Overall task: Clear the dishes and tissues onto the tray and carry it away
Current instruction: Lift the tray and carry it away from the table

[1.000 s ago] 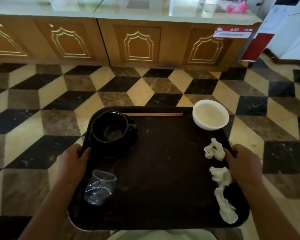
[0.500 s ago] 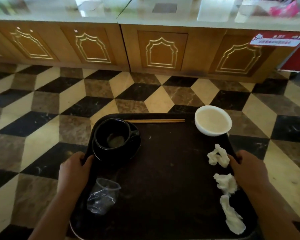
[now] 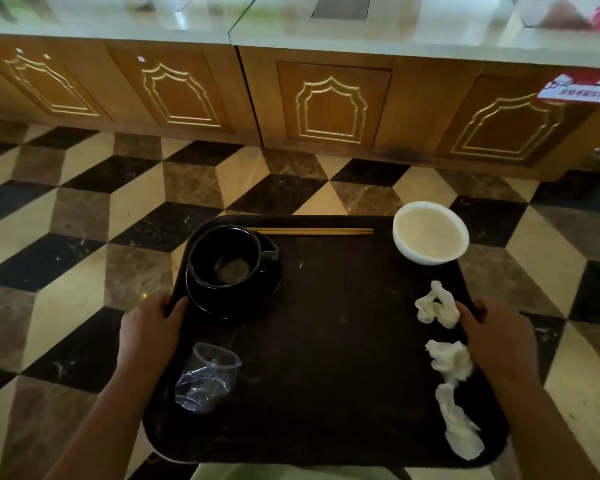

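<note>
I hold a dark brown tray (image 3: pixel 329 358) level above the floor. My left hand (image 3: pixel 149 334) grips its left rim and my right hand (image 3: pixel 499 337) grips its right rim. On it stand a black cup (image 3: pixel 224 259) on a black saucer (image 3: pixel 257 296) at the far left, a pair of wooden chopsticks (image 3: pixel 312 231) along the far edge, and a white bowl (image 3: pixel 430 233) at the far right corner. A crumpled clear plastic cup (image 3: pixel 205 379) lies near left. Three white tissue wads (image 3: pixel 437 303) (image 3: pixel 451 360) (image 3: pixel 459 431) line the right side.
A wooden counter (image 3: pixel 326 105) with carved door panels and a pale glossy top runs across the view ahead. A red and white sign (image 3: pixel 582 88) hangs on its right end. The floor (image 3: pixel 84 220) is tiled in black, brown and cream diamonds.
The counter has shifted right and come closer in view as I walk with the tray. Both hands keep the same grip and the items on the tray have not shifted.
</note>
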A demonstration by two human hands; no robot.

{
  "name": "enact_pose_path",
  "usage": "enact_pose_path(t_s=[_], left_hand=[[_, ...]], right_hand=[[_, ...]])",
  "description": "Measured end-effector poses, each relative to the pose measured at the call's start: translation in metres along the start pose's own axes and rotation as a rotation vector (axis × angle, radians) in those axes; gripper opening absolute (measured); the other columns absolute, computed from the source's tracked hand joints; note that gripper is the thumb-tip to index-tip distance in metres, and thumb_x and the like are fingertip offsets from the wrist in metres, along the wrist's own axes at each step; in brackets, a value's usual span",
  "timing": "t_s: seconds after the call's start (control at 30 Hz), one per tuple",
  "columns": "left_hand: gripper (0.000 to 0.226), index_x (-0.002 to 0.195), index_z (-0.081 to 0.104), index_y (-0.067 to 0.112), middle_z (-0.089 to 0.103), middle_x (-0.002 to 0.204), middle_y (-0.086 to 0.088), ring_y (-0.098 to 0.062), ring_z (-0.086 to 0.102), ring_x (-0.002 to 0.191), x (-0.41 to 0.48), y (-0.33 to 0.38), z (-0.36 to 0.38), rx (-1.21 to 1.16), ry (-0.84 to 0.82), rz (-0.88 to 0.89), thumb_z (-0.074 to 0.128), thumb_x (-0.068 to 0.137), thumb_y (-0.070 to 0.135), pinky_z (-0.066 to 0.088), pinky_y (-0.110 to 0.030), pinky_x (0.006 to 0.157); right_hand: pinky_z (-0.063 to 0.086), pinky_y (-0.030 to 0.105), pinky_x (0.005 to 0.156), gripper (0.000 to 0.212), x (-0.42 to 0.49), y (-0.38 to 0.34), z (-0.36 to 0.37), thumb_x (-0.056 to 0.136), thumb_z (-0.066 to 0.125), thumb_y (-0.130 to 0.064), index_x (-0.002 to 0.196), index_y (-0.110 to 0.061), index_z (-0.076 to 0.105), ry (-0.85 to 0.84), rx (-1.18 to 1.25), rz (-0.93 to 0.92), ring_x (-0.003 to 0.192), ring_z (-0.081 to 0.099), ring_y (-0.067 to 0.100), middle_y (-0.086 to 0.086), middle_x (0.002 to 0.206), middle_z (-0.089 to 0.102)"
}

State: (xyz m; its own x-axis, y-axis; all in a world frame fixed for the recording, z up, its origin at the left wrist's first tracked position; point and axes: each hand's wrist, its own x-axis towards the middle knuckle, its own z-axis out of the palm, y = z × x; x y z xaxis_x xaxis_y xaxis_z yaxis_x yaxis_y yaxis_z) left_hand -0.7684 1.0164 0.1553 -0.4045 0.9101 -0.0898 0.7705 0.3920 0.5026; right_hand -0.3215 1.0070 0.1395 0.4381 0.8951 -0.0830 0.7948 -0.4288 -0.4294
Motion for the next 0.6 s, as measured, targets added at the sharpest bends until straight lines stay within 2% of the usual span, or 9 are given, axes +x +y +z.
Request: enact_pose_path(t_s=[0.4,0.6], left_hand=[[0.023,0.08,0.063,0.013,0.064,0.07,-0.004,-0.018,0.061,0.064,0.216,0.094,0.047,-0.027,-0.053,0.019,0.06,0.095,0.031,0.043,-0.03,0.053],[0.022,0.079,0.062,0.016,0.062,0.069,0.001,-0.013,0.058,0.063,0.344,0.151,0.053,-0.035,-0.066,0.038,0.061,0.094,0.031,0.039,-0.025,0.051]], right_hand=[[0.025,0.023,0.05,0.039,0.204,-0.086,0.034,0.094,0.059,-0.032,0.061,-0.027,0.04,0.019,-0.023,0.046,0.054,0.043,0.009,-0.001,0.058,0.047],[0.033,0.03,0.056,0.029,0.315,-0.142,0.044,0.095,0.058,-0.033,0.071,-0.017,0.059,0.04,-0.065,0.077,0.058,0.051,0.018,0.002,0.062,0.054]])
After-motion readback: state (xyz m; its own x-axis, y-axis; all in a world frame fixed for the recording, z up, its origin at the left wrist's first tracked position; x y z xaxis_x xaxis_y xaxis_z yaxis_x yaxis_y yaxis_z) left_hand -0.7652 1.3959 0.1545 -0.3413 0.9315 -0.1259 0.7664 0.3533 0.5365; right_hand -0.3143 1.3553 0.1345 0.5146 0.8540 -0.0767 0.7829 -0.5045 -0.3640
